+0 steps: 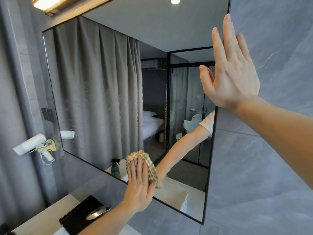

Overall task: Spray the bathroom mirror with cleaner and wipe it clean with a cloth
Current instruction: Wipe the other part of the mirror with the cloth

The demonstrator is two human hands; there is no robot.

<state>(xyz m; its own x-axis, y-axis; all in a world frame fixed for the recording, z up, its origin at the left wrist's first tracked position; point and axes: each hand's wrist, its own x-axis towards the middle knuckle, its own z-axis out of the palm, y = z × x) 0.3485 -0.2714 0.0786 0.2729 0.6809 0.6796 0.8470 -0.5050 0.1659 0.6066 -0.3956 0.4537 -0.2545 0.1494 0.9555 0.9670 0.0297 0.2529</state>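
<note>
Glass, tile and woven cloth

Under the left hand [139,189] lies a coarse checked woven cloth [149,165] on the glossy mirror [101,92], streaked further left; the right hand [233,78] rests on smooth grey marbled wall tile [271,39].

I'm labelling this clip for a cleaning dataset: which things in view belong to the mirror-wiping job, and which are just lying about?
Job: mirror; checked cloth pressed on it by the left hand; right hand flat at the mirror's edge; spray bottle, seen in reflection.

Lying about: hair dryer; black tissue box; wall switch.

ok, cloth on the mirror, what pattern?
Beige-and-brown check; the cloth is pressed under the left hand, seen in the head view.
</note>
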